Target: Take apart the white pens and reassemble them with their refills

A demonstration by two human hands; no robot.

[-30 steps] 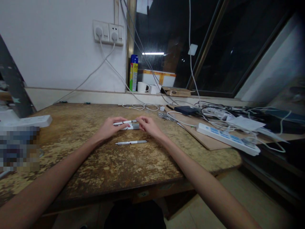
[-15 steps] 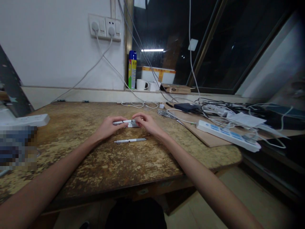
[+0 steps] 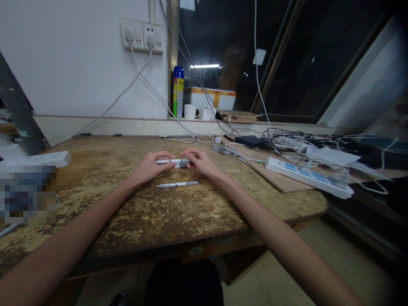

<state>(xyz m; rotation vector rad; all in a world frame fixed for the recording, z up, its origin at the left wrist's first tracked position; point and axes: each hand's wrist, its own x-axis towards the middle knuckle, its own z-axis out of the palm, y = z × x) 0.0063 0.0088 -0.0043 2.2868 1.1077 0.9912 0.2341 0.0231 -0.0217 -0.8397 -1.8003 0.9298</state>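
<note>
Between my two hands a white and grey pen (image 3: pixel 170 161) lies crosswise. My left hand (image 3: pixel 153 165) is closed on its left part, thumb in front and fingers behind. At its other end, my right hand (image 3: pixel 199 162) pinches it with bent fingers. Just below and behind this pen shows another pen (image 3: pixel 181 165), partly covered by the fingers; whether it rests on the wood or is gripped too, I cannot tell. Nearer to me, a separate grey and white pen (image 3: pixel 177 185) lies flat on the worn wooden table (image 3: pixel 178 216), touched by neither hand.
A white power strip (image 3: pixel 307 176) and tangled cables (image 3: pixel 287 142) lie on the right, by a brown board (image 3: pixel 270 178). Another white strip (image 3: pixel 52 159) sits at the left edge. A spray can (image 3: pixel 178 91) and white mug (image 3: pixel 191 111) stand on the sill.
The view has shifted slightly, so everything sits a little further right. Both hands keep their hold on the pen; the nearer pen lies as before.
</note>
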